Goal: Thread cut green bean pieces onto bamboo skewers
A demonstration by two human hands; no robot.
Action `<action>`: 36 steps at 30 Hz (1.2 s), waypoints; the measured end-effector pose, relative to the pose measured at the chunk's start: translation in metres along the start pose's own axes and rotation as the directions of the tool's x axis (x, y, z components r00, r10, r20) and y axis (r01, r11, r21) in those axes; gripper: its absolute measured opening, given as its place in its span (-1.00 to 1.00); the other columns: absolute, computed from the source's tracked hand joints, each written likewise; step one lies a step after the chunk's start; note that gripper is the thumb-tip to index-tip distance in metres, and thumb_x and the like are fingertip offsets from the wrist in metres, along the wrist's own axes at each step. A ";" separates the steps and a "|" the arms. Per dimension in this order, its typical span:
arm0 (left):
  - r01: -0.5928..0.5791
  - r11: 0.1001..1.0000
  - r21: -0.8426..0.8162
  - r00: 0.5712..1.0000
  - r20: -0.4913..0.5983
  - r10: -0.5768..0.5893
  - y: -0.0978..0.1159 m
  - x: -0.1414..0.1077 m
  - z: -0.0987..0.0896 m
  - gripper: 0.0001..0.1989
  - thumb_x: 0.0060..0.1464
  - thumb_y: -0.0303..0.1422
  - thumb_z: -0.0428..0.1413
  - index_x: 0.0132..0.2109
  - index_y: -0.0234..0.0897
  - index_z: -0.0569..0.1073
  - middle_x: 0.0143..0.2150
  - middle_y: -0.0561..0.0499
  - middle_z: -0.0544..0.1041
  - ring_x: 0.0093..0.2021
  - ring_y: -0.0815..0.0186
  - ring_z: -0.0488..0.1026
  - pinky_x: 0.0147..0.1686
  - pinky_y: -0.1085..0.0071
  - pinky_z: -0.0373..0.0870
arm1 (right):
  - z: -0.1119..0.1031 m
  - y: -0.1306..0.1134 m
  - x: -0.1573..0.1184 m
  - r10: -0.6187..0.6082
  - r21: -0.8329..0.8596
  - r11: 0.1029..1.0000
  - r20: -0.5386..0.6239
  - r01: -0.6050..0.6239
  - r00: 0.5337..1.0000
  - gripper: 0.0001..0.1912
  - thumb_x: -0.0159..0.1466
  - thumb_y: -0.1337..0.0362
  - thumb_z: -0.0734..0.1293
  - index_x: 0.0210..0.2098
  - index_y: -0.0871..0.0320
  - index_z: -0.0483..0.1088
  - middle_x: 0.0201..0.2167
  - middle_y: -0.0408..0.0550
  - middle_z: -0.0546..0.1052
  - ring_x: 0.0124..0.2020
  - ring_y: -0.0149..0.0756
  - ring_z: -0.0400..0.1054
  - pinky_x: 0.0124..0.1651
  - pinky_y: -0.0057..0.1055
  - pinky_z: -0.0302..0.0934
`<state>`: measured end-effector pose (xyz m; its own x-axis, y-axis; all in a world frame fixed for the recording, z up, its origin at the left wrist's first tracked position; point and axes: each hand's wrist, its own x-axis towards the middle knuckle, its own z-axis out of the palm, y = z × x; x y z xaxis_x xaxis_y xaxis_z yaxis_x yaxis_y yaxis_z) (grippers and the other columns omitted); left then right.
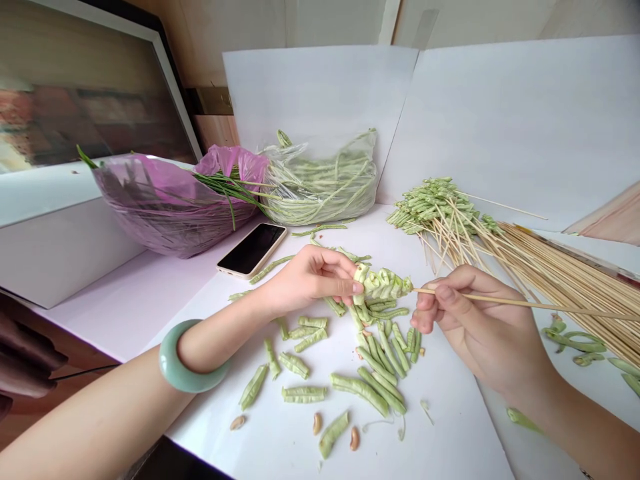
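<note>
My left hand [325,277] pinches a cut piece of green bean [359,285] at the tip end of a bamboo skewer [500,302]. Several bean pieces [387,284] are threaded side by side on that skewer. Between thumb and fingers, my right hand [475,317] grips the bare stick, which runs off to the right. Below both hands, loose cut bean pieces [367,389] lie on the white table surface [440,427]. A few brown bean seeds [355,438] are scattered near the front.
A purple bag [175,207] of long green stalks and a clear bag [330,183] of long beans stand at the back. A phone [253,249] lies before them. Filled skewers [435,203] and bare bamboo sticks [575,273] lie at right. White boards [320,87] rise behind.
</note>
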<state>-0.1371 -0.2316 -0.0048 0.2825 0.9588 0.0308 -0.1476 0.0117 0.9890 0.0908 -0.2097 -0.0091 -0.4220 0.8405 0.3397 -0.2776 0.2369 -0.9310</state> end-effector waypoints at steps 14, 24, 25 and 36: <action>-0.153 0.986 -0.060 0.981 -0.129 0.144 -0.004 0.004 0.005 -0.81 -0.20 -0.44 0.34 -0.42 -0.37 0.48 -0.55 0.09 0.49 -0.54 0.50 0.36 -0.48 0.54 0.25 | -0.004 -0.001 0.008 0.096 0.019 0.995 -0.183 -0.094 0.978 -0.60 0.02 0.10 0.55 -0.61 0.12 0.28 -0.63 -0.20 0.45 -0.65 -0.44 0.38 -0.49 -0.50 0.41; -0.153 0.986 -0.060 0.981 -0.132 0.144 -0.004 0.003 0.003 -0.78 -0.19 -0.42 0.35 -0.39 -0.36 0.47 -0.52 0.11 0.50 -0.52 0.49 0.41 -0.44 0.55 0.30 | -0.006 0.007 0.008 0.148 0.103 0.986 -0.166 -0.133 0.975 -0.65 0.02 0.11 0.55 -0.57 0.10 0.32 -0.58 -0.21 0.47 -0.57 -0.45 0.39 -0.46 -0.54 0.40; -0.139 0.988 -0.066 0.983 -0.131 0.130 -0.004 0.003 0.003 -0.77 -0.20 -0.42 0.35 -0.38 -0.36 0.47 -0.51 0.10 0.50 -0.51 0.49 0.41 -0.42 0.55 0.31 | -0.005 0.008 0.008 0.153 0.108 0.985 -0.154 -0.137 0.976 -0.66 0.01 0.11 0.55 -0.57 0.10 0.33 -0.57 -0.21 0.48 -0.57 -0.45 0.40 -0.45 -0.54 0.40; -0.163 0.985 0.053 0.963 -0.210 0.171 -0.003 0.002 -0.004 -0.80 -0.12 -0.34 0.33 -0.36 -0.36 0.52 -0.47 0.07 0.52 -0.48 0.45 0.40 -0.41 0.50 0.29 | -0.034 -0.017 0.029 0.170 0.084 0.984 -0.229 -0.154 0.959 -0.72 0.01 0.14 0.55 -0.52 0.12 0.40 -0.65 -0.22 0.37 -0.64 -0.50 0.26 -0.56 -0.52 0.27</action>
<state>-0.1396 -0.2283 -0.0082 0.0478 0.9846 0.1681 -0.1412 -0.1600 0.9770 0.1125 -0.1730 0.0123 -0.2542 0.9574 0.1370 -0.2807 0.0625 -0.9577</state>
